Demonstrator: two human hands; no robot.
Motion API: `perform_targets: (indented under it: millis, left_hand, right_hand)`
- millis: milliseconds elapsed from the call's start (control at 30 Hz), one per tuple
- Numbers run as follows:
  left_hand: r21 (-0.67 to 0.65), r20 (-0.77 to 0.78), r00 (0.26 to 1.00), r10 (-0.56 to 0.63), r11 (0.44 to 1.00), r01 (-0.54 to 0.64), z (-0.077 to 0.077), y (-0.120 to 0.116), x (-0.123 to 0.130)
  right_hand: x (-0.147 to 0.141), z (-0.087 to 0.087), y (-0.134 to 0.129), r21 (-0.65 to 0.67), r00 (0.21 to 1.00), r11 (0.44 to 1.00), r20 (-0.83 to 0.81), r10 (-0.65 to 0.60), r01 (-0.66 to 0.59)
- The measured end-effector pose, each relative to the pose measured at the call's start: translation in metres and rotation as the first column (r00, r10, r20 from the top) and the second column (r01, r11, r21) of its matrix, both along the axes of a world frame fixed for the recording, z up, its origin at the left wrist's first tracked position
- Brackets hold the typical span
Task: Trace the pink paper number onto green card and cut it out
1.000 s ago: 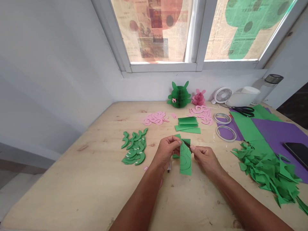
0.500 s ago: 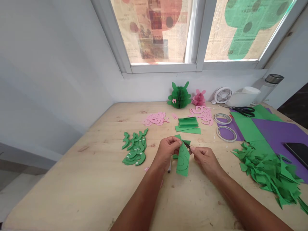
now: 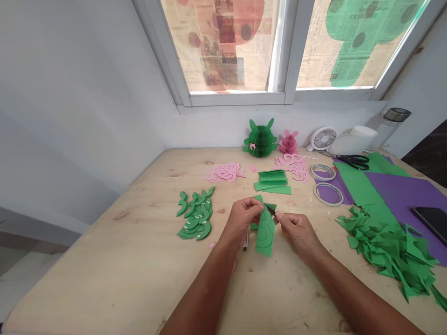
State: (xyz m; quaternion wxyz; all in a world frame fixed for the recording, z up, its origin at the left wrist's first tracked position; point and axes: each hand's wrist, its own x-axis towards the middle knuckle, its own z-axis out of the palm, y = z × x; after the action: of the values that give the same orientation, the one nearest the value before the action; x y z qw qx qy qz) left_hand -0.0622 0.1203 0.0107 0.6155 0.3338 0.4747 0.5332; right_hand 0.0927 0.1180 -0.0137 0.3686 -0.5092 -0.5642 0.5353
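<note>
My left hand [image 3: 245, 215] pinches the upper end of a green paper strip [image 3: 266, 236], which hangs down with curved lines drawn on it. My right hand [image 3: 296, 228] is closed on small dark scissors [image 3: 271, 211], whose blades meet the strip's upper right edge. More green paper shows behind the strip. Left of my hands lies a pile of cut green curved pieces [image 3: 197, 218], some with white marks. Folded green strips [image 3: 273, 178] lie beyond my hands. A thin object under my left hand is mostly hidden.
Green scraps [image 3: 394, 256], purple paper [image 3: 412, 190] and a phone [image 3: 431, 221] lie at the right. Two tape rolls [image 3: 328, 194], black scissors [image 3: 352, 162] and pink cutouts [image 3: 226, 172] are farther back. Paper figures [image 3: 261, 142], a fan [image 3: 323, 138] and a bottle [image 3: 387, 128] stand near the wall.
The lower end of the green strip has shifted very slightly to the left. Both hands keep nearly the same place and hold.
</note>
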Motion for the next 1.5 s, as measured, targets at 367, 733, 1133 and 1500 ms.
perform_targets:
  millis: [367, 733, 1133, 1500]
  left_hand:
    - [0.001, 0.002, 0.999, -0.034, 0.999, 0.034, -0.0007, -0.0001, 0.0006]
    - [0.006, 0.0, 0.999, -0.035, 0.999, 0.035, -0.001, 0.0, 0.0008]
    - [0.01, 0.032, 0.999, -0.03, 1.0, 0.029, -0.0009, -0.0009, 0.0012]
    - [0.02, 0.095, 0.993, 0.075, 0.997, -0.077, -0.0075, 0.0006, 0.0033]
  right_hand:
    - [-0.0012, -0.0007, -0.001, -0.01, 0.999, 1.0, -0.039, 0.003, -0.004]
    - [-0.0005, -0.0032, -0.0004, 0.01, 0.999, 1.0, -0.031, -0.006, 0.006]
    - [-0.0007, 0.0002, -0.001, 0.012, 0.999, 0.999, -0.021, -0.04, 0.041]
    - [-0.0001, -0.0058, -0.0001, -0.037, 0.969, 0.998, -0.244, -0.048, 0.04]
